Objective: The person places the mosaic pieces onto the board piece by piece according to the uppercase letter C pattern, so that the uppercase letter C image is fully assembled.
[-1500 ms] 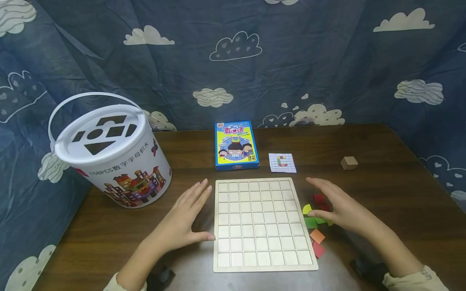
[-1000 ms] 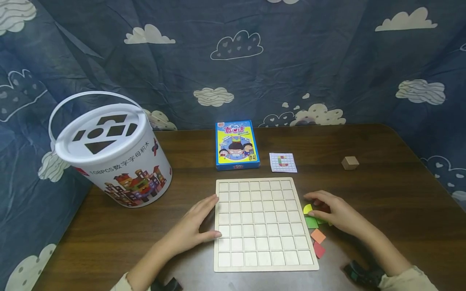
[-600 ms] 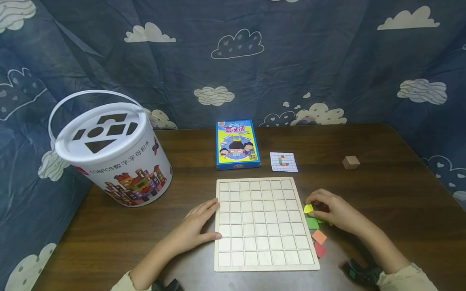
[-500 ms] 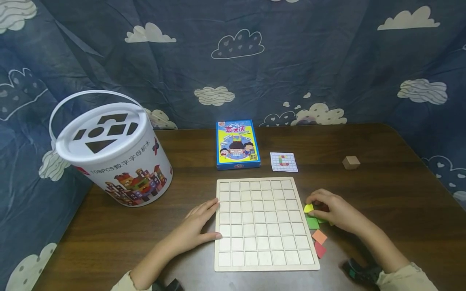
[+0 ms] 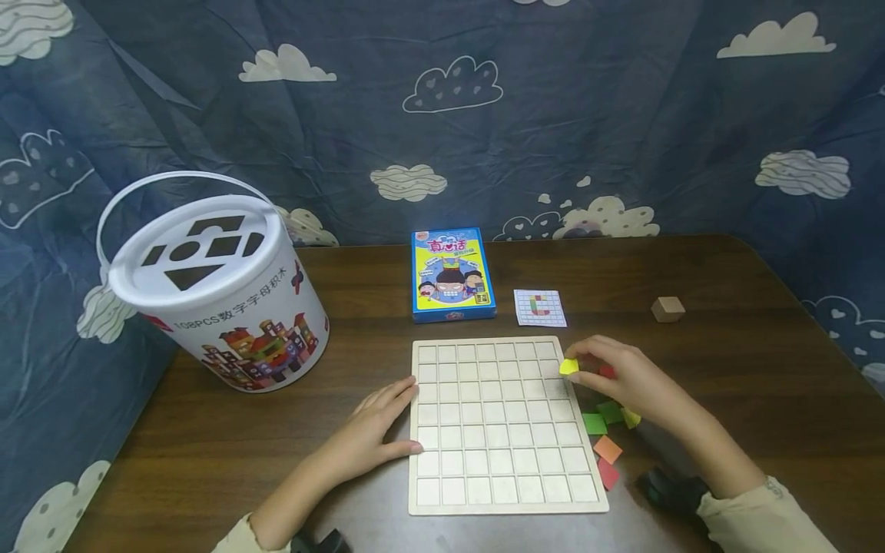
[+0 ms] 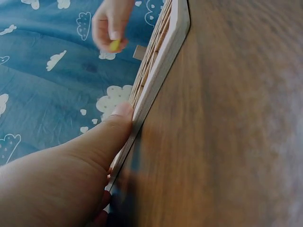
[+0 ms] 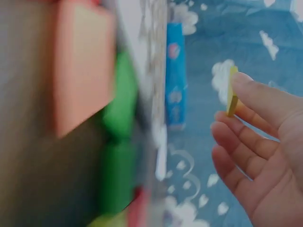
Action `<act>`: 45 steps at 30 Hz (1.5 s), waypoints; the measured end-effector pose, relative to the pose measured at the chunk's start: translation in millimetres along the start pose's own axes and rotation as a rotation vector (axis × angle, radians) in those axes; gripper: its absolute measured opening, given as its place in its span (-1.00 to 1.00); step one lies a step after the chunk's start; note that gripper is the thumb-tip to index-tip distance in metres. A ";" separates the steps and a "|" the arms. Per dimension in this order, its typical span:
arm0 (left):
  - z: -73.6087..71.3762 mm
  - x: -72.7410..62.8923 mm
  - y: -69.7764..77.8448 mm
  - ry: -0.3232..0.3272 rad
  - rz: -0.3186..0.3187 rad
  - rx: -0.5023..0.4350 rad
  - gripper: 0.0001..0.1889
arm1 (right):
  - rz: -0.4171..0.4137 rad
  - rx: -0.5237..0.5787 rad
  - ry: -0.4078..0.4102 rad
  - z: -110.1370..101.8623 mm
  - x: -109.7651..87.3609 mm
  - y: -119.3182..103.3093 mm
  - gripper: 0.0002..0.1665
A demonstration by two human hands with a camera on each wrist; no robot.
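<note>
My right hand (image 5: 632,376) pinches a small yellow tile (image 5: 568,367) between thumb and fingertips, above the upper right edge of the wooden grid board (image 5: 508,510). In the right wrist view the tile (image 7: 232,92) shows thin and edge-on. My left hand (image 5: 366,426) rests against the board's left side, thumb on the rim and fingers fairly straight. Right of the board lie green tiles (image 5: 594,424), an orange tile (image 5: 608,448), a pinkish-red tile (image 5: 608,474) and another yellow tile (image 5: 631,418). A red tile (image 5: 607,371) is partly hidden behind my right hand.
Behind the board lie a blue and yellow box (image 5: 452,275) and a card with a coloured grid pattern (image 5: 540,308). A wooden cube (image 5: 667,309) sits at the right. The white lidded bucket (image 5: 228,299) stands at the left on the brown table (image 5: 760,346).
Both hands came in; the left settled on the board's edge. My right hand reached into the tiles, picked up the curved yellow tile and carried it up and left towards the board.
</note>
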State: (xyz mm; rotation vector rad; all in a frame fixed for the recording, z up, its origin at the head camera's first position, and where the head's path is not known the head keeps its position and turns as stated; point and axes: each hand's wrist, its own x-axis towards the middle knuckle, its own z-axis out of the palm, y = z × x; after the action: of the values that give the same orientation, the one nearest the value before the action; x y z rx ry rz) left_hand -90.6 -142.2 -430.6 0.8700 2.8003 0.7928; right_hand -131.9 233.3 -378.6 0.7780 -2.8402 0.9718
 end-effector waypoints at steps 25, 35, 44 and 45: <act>1.4 1.2 -1.5 -0.003 -0.017 0.006 -0.14 | -0.040 0.157 -0.133 81.6 73.4 -40.3 -0.73; 1.5 0.9 -2.0 -0.003 -0.018 0.012 -0.14 | -0.067 0.130 -0.142 91.6 75.9 -31.3 -0.69; 1.5 1.2 -1.7 -0.012 -0.020 0.010 -0.14 | -0.039 0.197 -0.151 92.5 74.3 -29.6 -0.76; 1.4 1.2 -1.6 -0.012 -0.020 0.009 -0.14 | -0.039 0.199 -0.149 93.0 74.4 -29.8 -0.76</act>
State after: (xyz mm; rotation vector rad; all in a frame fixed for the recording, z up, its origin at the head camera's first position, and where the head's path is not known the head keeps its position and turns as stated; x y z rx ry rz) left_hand -92.1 -142.0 -432.5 0.8442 2.7994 0.7699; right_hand -171.7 125.6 -422.0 0.9585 -2.8694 1.2554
